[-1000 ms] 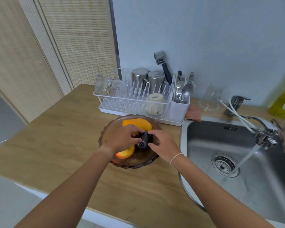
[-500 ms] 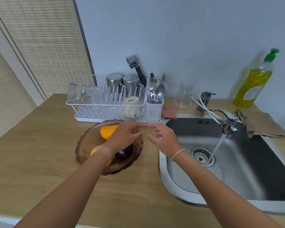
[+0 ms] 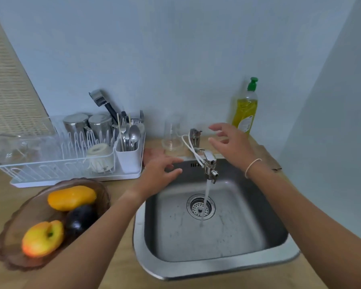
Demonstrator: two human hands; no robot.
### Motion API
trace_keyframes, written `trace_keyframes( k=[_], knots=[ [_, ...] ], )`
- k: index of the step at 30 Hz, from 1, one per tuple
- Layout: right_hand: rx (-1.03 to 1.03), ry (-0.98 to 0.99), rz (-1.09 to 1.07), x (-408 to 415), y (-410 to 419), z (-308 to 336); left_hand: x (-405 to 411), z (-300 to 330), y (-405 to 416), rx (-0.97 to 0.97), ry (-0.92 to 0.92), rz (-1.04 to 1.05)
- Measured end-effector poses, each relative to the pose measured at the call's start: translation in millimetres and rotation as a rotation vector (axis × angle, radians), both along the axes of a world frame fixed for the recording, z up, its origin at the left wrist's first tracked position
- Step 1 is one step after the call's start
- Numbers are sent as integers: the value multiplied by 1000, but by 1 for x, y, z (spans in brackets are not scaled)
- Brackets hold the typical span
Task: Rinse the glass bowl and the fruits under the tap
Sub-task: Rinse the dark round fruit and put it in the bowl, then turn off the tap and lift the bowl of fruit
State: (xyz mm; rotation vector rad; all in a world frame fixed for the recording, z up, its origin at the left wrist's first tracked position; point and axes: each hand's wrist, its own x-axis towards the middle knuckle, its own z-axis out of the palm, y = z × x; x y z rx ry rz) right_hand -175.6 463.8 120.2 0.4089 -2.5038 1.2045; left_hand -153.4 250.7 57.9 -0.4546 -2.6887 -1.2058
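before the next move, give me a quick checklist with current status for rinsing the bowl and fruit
1. Tap running: ok, water falls into the sink.
2. Sink free of dishes: ok.
3. Left hand free: ok, open over the sink's edge.
4. Right hand free: ok, open beside the tap.
5. Fruit in the bowl: ok, mango, plum, apple.
6. Bowl under the tap: not ok, it sits on the counter.
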Motion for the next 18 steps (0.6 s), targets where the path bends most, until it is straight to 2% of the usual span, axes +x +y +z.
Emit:
trace_keyframes(
  k=[8, 18],
  knots=[
    [167, -81, 60, -60, 36, -33, -4, -11, 53, 38, 27, -69],
    [408, -58, 228, -136, 20, -62, -7, -7, 77, 92, 130, 32]
  ],
)
